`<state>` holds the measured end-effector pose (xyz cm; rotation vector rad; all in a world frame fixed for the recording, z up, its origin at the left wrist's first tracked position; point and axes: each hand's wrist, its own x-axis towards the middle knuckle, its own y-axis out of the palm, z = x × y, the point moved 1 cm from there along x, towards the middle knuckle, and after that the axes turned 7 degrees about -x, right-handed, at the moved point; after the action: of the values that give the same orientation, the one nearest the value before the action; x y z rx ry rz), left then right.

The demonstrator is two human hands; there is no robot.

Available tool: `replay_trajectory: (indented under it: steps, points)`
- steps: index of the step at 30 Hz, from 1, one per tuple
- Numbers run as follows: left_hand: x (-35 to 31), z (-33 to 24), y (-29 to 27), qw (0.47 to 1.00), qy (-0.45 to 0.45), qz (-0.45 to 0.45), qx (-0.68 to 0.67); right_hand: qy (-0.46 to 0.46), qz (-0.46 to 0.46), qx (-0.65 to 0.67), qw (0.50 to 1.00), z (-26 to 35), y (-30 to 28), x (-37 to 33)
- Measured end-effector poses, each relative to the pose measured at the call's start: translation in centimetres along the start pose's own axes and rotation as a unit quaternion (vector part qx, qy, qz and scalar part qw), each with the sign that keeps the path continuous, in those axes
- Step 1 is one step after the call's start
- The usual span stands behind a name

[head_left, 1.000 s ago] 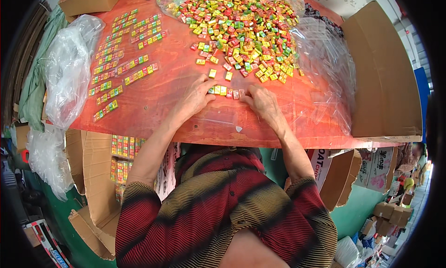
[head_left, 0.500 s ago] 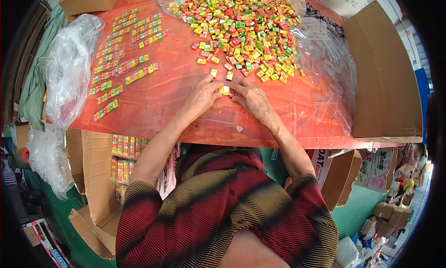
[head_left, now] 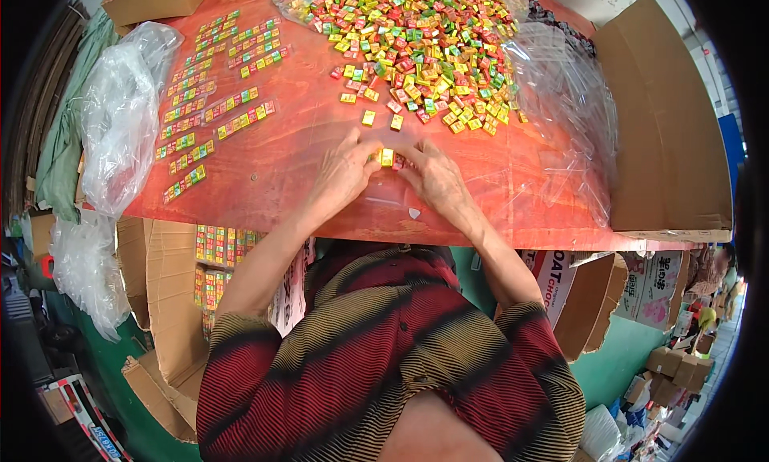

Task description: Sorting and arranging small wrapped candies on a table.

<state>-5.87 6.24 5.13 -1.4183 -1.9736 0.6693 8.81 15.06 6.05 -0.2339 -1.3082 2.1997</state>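
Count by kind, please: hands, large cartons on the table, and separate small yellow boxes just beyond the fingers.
Hands: 2 (left hand, right hand)
Large cartons: 2 (rear-left carton, right carton)
Small yellow boxes: 2 (left box, right box)
Total: 6

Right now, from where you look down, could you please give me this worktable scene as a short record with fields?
Surface: red tabletop
Left grip: at the left end of a short row of small printed boxes, partly hiding it
Right grip: at the row's right end
Just beyond: two loose yellow boxes, set apart
Farther back: multicoloured heap of boxes
Left side: flat strips of boxes; crumpled clear plastic bag
Right side: clear plastic packaging; brown cardboard box
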Motion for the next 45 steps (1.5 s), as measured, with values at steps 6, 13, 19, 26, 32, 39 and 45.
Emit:
replay_trajectory:
  steps: [6,13,19,26,32,39,45]
  points:
    - [-4.7,0.5,-0.2,0.999,0.020,-0.027,-0.015,-0.010,-0.016,-0.006,1.000,1.9,2.6,-3.7]
    - [-7.2,0.4,0.8,0.965,0.114,-0.044,0.230,-0.053,-0.085,-0.041,0.994,1.6,3.9,-5.5]
    - [-7.6,-0.2,0.5,0.970,0.101,-0.020,0.222,0.015,-0.011,0.053,0.998,2.0,2.5,-4.2]
    - [-6.6,-0.9,1.8,0.983,0.107,0.008,0.147,0.053,0.029,0.115,0.991,0.6,2.3,-3.8]
    - [-6.5,-0.4,2.5,0.982,0.103,0.032,0.156,0.030,-0.007,0.051,0.998,0.9,2.3,-4.2]
    - [-7.0,-0.3,2.4,0.990,0.107,0.044,0.083,0.041,0.030,0.114,0.992,1.1,0.9,-3.8]
    - [-7.8,0.1,2.3,0.987,0.086,0.070,0.117,0.073,-0.099,-0.091,0.988,-3.6,-0.2,-1.9]
